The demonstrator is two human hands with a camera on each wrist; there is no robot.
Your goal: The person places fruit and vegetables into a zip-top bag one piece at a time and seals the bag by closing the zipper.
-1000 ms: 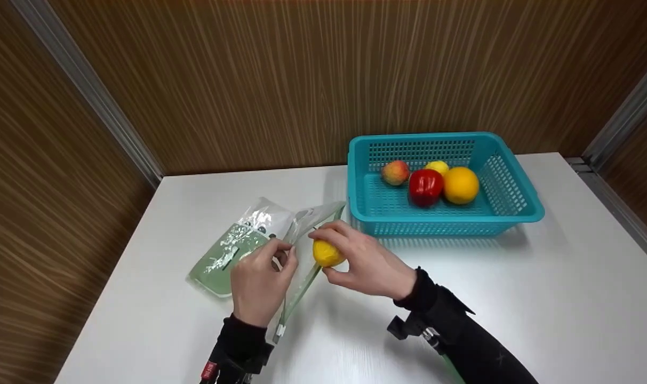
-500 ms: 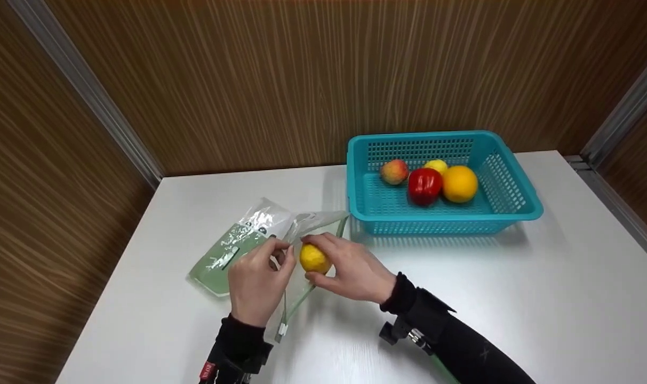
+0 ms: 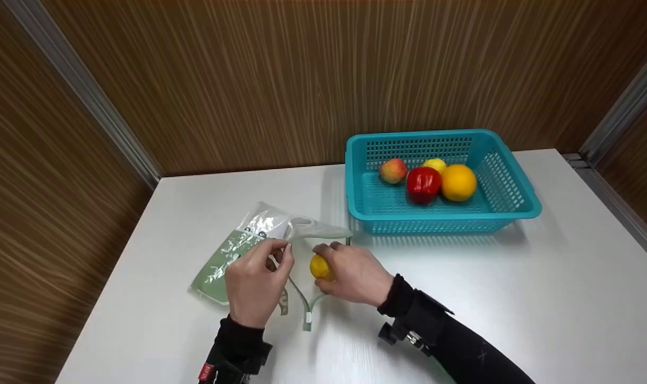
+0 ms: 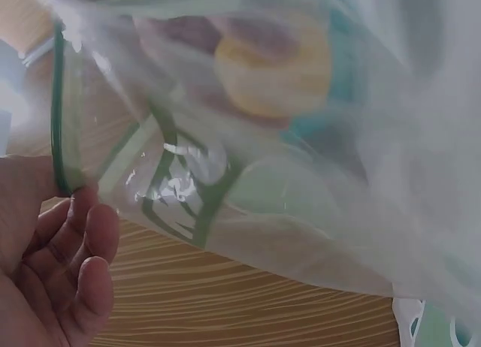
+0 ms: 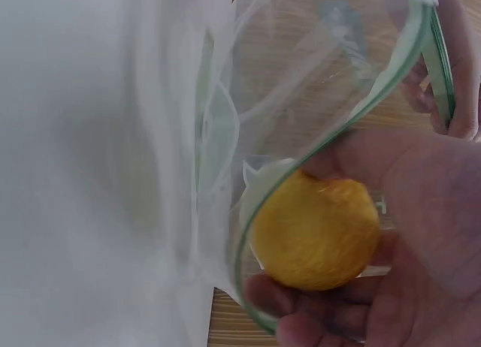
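Observation:
My left hand (image 3: 255, 288) pinches the edge of a clear zip bag (image 3: 326, 230) with a green zip strip and a white slider (image 3: 308, 317). The bag's mouth gapes to the right. Between the fingers and thumb of my right hand (image 3: 358, 274) sits a round yellow fruit (image 3: 320, 268), at the bag's mouth. In the right wrist view the fruit (image 5: 316, 230) shows inside the curve of the green strip (image 5: 244, 249), the fingertips reaching in with it. Seen from the left wrist, the fruit (image 4: 274, 65) is blurred behind the film.
Glossy green-printed plastic (image 3: 216, 280) with dark eye-like dots lies left of the left hand, partly covered by it. A teal basket (image 3: 446, 217) at the back right holds a peach (image 3: 393, 171), a red apple (image 3: 423, 185), an orange (image 3: 458, 183) and a small yellow fruit (image 3: 434, 164).
The right hand has carried the yellow fruit left and lower, into the bag's mouth, and the mouth has spread wider. The slider end has swung right. The left hand stays about where it was.

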